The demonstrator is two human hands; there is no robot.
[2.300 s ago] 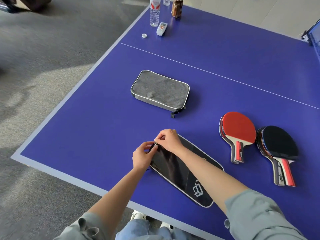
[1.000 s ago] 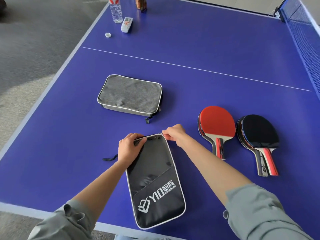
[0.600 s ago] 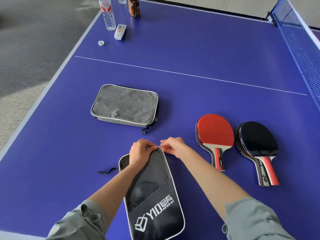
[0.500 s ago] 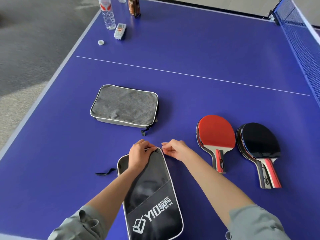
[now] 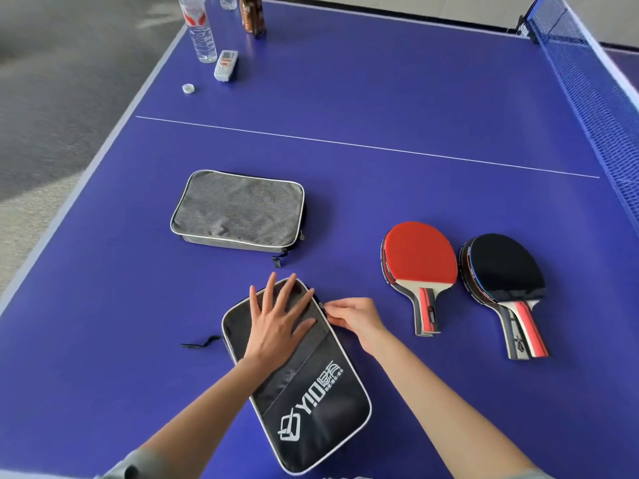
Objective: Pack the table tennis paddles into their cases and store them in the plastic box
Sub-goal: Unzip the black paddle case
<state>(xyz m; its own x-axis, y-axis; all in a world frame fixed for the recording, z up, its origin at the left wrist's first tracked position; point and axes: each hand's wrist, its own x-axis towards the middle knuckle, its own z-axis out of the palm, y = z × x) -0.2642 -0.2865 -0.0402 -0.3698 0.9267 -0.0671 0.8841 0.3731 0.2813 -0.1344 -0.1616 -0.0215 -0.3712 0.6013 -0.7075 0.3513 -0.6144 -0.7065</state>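
Unzipping is the step in hand, by the look of it. On the blue table [image 5: 380,98] the black case [image 5: 311,392] lies flat at the near edge, its rounded end pointing away. The left hand [image 5: 280,323] is spread wide, palm down on the case's upper half, pinning it; the right hand [image 5: 356,319] is pinched narrow on what seems to be the zipper pull at the case's right rim, though the pull itself is too small to make out. To do this well, keep the palm pressing so the fabric stays taut, and draw the pull along the rim's curve — not away from it. The red paddle [image 5: 420,257] and black paddle [image 5: 501,267] wait side by side to the right, uncased; the grey case [image 5: 238,209] lies shut further back. No plastic box is in view.
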